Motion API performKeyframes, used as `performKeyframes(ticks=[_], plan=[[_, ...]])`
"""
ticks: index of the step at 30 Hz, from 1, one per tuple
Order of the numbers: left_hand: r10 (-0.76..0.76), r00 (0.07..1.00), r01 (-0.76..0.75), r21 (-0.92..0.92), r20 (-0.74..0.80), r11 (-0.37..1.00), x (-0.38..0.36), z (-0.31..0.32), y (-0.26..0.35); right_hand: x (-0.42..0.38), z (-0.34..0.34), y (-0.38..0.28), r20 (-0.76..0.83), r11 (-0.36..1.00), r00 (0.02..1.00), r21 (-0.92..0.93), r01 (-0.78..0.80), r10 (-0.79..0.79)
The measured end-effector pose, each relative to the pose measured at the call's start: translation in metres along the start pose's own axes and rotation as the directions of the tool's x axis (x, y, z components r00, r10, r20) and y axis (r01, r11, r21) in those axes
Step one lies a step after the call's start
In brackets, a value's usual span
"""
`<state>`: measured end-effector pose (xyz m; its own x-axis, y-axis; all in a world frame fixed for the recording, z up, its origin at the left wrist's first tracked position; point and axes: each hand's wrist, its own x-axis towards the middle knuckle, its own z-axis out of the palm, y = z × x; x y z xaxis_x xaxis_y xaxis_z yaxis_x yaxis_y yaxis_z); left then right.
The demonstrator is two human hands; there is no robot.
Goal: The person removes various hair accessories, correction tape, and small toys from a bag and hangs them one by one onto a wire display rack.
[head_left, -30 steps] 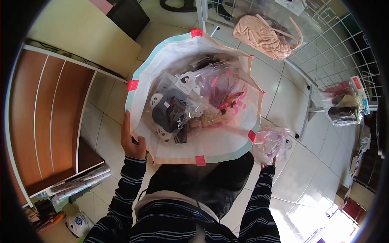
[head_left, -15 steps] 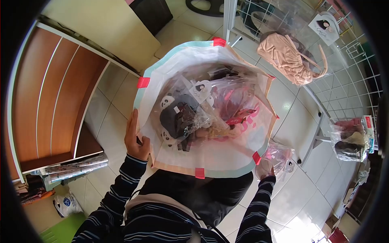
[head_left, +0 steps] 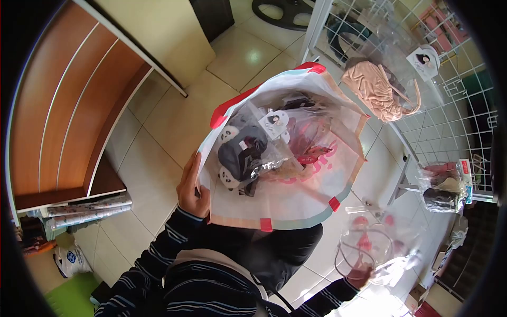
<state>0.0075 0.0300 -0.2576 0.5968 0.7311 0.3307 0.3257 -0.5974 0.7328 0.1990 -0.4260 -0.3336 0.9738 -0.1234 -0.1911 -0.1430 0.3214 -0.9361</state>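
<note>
A large white bag [head_left: 237,211] with red tabs on its rim stands open before me. Inside it lie a plastic-wrapped grey item [head_left: 237,153] with panda faces, a white card [head_left: 274,124] and pink packages [head_left: 311,153]. My left hand [head_left: 194,193] grips the bag's left edge, fingers outside and thumb near the rim. At the lower right, my right hand [head_left: 360,273] is closed on a clear plastic package [head_left: 388,227] with pink items and a thin looped cord or handle; it is partly blurred.
A wire grid rack [head_left: 449,105] at the right bears a beige garment [head_left: 375,90] and a packaged item [head_left: 443,187]. Curved wooden shelving [head_left: 68,105] is at the left. Rolled material [head_left: 87,214] lies beneath it, near a white plastic bag [head_left: 72,259].
My right hand has moved down and right from beside the bag, with the clear package now raised and spread out. The bag's upper left rim has folded inward, and the view has shifted.
</note>
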Motion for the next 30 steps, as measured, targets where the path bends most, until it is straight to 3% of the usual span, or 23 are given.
performKeyframes(ticks=[2, 3, 4, 5, 6, 7, 8, 9, 10, 11, 12, 13, 15, 16, 17, 18, 20, 21, 23, 25, 29, 30], plan=[[0.010, 0.999, -0.011, -0.045, -0.039, 0.999, 0.005, -0.002, -0.010, 0.000, -0.008, -0.008, 0.172, 0.991, 0.982, -0.098, 0.094, -0.077], [-0.004, 0.999, 0.002, -0.051, -0.044, 0.999, 0.009, -0.004, -0.013, 0.002, 0.016, -0.011, 0.345, 0.843, 0.929, -0.453, 0.291, -0.136], [-0.036, 0.998, 0.030, -0.113, -0.055, 0.993, 0.012, -0.006, -0.015, 0.004, 0.050, -0.012, 0.520, 0.539, 0.847, -0.685, 0.490, -0.109], [-0.067, 0.995, 0.054, -0.172, -0.068, 0.984, 0.015, -0.008, -0.018, 0.008, 0.091, -0.010, 0.660, 0.146, 0.751, -0.743, 0.653, -0.006], [-0.027, 0.996, 0.013, -0.152, -0.086, 0.988, 0.017, -0.009, -0.022, 0.000, 0.136, -0.005, 0.618, 0.334, 0.785, -0.731, 0.595, -0.047], [-0.037, 0.995, 0.022, -0.151, -0.095, 0.988, 0.018, -0.012, -0.023, -0.013, 0.192, 0.007, 0.478, 0.721, 0.878, -0.611, 0.328, 0.006], [-0.088, 0.994, 0.078, -0.164, -0.057, 0.983, 0.018, -0.015, -0.023, -0.028, 0.246, 0.014, 0.341, 0.918, 0.930, -0.398, 0.010, 0.138], [-0.098, 0.995, 0.092, -0.146, -0.034, 0.985, 0.019, -0.019, -0.023, -0.032, 0.284, 0.025, 0.258, 0.945, 0.945, -0.305, -0.119, 0.202], [-0.107, 0.994, 0.105, -0.127, -0.010, 0.986, 0.020, -0.022, -0.024, -0.001, 0.283, 0.058, 0.260, 0.867, 0.943, -0.495, -0.054, 0.207], [-0.109, 0.994, 0.106, -0.126, -0.024, 0.986, 0.020, -0.024, -0.028, 0.006, 0.292, 0.073, 0.435, 0.677, 0.859, -0.548, 0.491, -0.271], [-0.055, 0.998, 0.053, -0.072, -0.027, 0.996, 0.019, -0.022, -0.034, 0.000, 0.309, 0.068, 0.466, 0.413, 0.738, -0.621, 0.666, -0.488], [-0.059, 0.998, 0.057, -0.080, -0.020, 0.995, 0.019, -0.023, -0.033, -0.016, 0.328, 0.057, 0.521, 0.103, 0.554, -0.662, 0.742, -0.649], [-0.068, 0.998, 0.067, -0.093, -0.006, 0.993, 0.019, -0.024, -0.031, -0.079, 0.379, 0.044, 0.723, 0.500, 0.585, -0.376, 0.780, -0.368], [-0.076, 0.997, 0.077, -0.100, 0.012, 0.992, 0.020, -0.025, -0.028, -0.092, 0.390, 0.068, 0.916, 0.556, 0.387, -0.269, 0.786, -0.104], [-0.076, 0.997, 0.078, -0.105, 0.020, 0.991, 0.021, -0.024, -0.027, -0.112, 0.402, 0.098, 0.996, 0.471, 0.073, -0.043, 0.881, -0.044], [-0.076, 0.997, 0.078, -0.110, 0.027, 0.991, 0.021, -0.023, -0.026, -0.133, 0.420, 0.115, 0.977, 0.261, -0.202, 0.178, 0.949, 0.068], [-0.030, 1.000, 0.029, -0.096, -0.007, 0.995, 0.023, -0.024, -0.028, -0.138, 0.410, 0.192, 0.937, -0.013, -0.341, 0.343, 0.939, 0.071], [-0.010, 1.000, 0.008, -0.090, -0.018, 0.996, 0.025, -0.025, -0.029, -0.131, 0.409, 0.196, 0.939, -0.020, -0.337, 0.339, 0.941, 0.065], [-0.046, 0.999, 0.046, -0.052, -0.001, 0.998, 0.024, -0.032, -0.031, -0.103, 0.398, 0.192, 0.915, -0.017, -0.273, 0.291, 0.957, 0.296], [-0.067, 0.998, 0.067, -0.031, 0.020, 0.997, 0.023, -0.036, -0.030, -0.083, 0.381, 0.161, 0.928, 0.017, -0.269, 0.274, 0.962, 0.258], [-0.094, 0.995, 0.096, -0.078, 0.027, 0.992, 0.022, -0.033, -0.023, -0.047, 0.342, 0.146, 0.908, -0.093, -0.325, 0.360, 0.928, 0.264], [-0.099, 0.995, 0.101, -0.096, 0.021, 0.990, 0.022, -0.032, -0.024, -0.051, 0.339, 0.140, 0.901, -0.085, -0.285, 0.329, 0.941, 0.328]])
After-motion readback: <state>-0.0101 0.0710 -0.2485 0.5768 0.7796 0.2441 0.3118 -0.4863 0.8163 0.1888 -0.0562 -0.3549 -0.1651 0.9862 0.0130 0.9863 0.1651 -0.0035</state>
